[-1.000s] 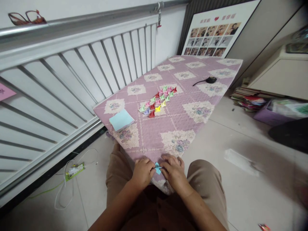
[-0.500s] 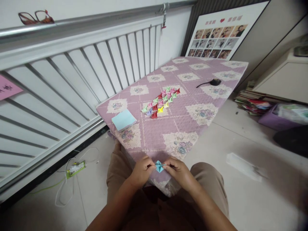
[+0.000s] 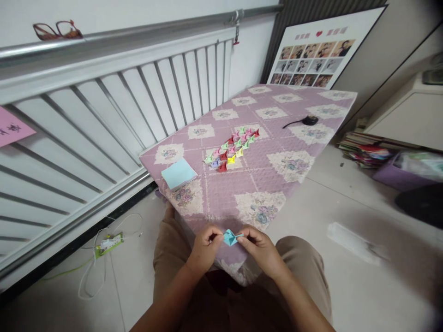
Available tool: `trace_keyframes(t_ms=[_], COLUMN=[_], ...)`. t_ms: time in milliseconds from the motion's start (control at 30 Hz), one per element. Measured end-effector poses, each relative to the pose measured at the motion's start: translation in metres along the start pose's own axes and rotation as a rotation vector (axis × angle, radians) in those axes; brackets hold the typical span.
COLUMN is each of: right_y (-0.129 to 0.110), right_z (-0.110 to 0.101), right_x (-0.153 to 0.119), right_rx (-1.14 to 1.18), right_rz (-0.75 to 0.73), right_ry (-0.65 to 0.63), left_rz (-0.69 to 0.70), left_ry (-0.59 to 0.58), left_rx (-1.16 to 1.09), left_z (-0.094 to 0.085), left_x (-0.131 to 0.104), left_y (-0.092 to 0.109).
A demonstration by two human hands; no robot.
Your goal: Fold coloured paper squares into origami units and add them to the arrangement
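Blue folded paper (image 3: pixel 230 237) | left hand (image 3: pixel 204 245), right hand (image 3: pixel 260 247) pinching it | floral tablecloth (image 3: pixel 221 198) | white radiator (image 3: pixel 114 124)

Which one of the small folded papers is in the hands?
The blue folded paper, pinched between left hand and right hand; the others lie together on the tablecloth.

Worktop (image 3: pixel 224 193) cloth is patterned in mauve w/ cream floral patches. Folded paper btwn the fingers (image 3: pixel 218 234) at its near end is coloured bright blue. On it, small folded pieces (image 3: pixel 230 150) are seen in red, pink, green, yellow & lilac; to their left, paper stack (image 3: pixel 178 173) is topped in pale blue.
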State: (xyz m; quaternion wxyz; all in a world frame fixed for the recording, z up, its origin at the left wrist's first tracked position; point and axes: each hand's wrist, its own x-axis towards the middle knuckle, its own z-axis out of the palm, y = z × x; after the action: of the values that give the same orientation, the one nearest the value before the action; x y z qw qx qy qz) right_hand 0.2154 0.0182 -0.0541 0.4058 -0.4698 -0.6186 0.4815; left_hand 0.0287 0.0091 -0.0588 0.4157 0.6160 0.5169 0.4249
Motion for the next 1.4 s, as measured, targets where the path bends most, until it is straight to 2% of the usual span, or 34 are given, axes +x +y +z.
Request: trace_keyframes(t_ms=[200, 533, 633, 733, 833, 967, 1067, 1167, 1300, 1400], right_y=[-0.005, -0.014, -0.011, -0.006, -0.003, -0.001, 0.001, 0.004, 0.006, 0.007], right_z=[-0.001, -0.002, -0.002, -0.002, 0.0, 0.002, 0.001, -0.001, -0.004, -0.004], right_x=[0.0, -0.001, 0.0, -0.001, -0.003, -0.005, -0.006, -0.006, -0.005, -0.005], right_rx=[-0.161, -0.294, -0.278, -0.229, -0.129, -0.049, -0.121, -0.229, -0.317, -0.345], right_rz=[-0.078, -0.139, -0.129, -0.09, -0.003, 0.054, 0.018, -0.062, -0.142, -0.168], right_ry=[-0.045, -0.067, -0.048, 0.002, 0.048, 0.059, 0.071, 0.07, 0.031, 0.007], left_rz=[0.08, 0.154, 0.142, 0.098, -0.02, -0.14, -0.137, -0.055, 0.092, 0.114], left_ry=[-0.026, -0.147, -0.098, 0.003, 0.077, 0.087, 0.062, 0.023, -0.12, -0.186], left_rx=[0.163, 0.383, 0.325, 0.239, 0.142, -0.007, -0.015, 0.099, 0.304, 0.421], left_z=[-0.002, -0.007, -0.007, -0.005, -0.002, 0.004, 0.006, 0.001, -0.008, -0.01], left_x=[0.001, 0.007, 0.008, 0.006, 0.003, -0.002, -0.004, -0.002, 0.003, 0.006], left_y=[0.005, 0.019, 0.018, 0.013, 0.006, -0.001, -0.005, -0.004, 0.003, 0.005])
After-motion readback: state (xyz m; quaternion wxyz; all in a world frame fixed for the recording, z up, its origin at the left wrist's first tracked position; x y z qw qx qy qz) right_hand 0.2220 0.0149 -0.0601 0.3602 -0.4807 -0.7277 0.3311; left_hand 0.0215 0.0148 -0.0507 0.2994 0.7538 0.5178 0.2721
